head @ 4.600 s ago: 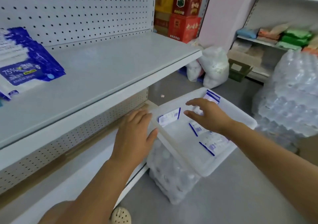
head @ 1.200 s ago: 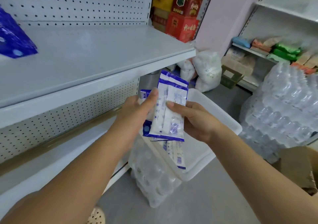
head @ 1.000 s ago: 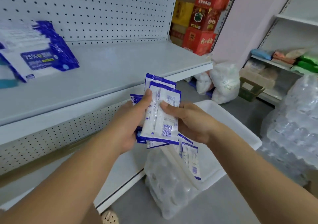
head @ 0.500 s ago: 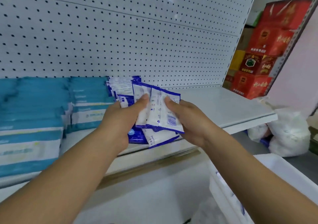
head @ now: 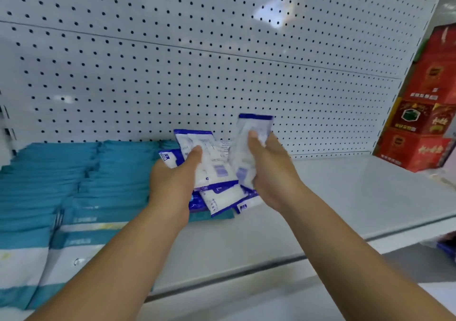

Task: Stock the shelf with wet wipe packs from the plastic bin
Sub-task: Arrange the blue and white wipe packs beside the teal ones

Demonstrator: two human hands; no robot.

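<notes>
Wet wipe packs (head: 212, 170) gripped in both hands, above shelf (head: 345, 197)

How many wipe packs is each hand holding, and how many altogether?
Right hand: 1, the raised pack.
Left hand: at least 3 in a fanned bundle; overlap and blur hide any more.
Total: at least 4 packs.

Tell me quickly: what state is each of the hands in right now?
Left hand: closed on a bunch of wet wipe packs.
Right hand: closed on a single wet wipe pack.
</notes>
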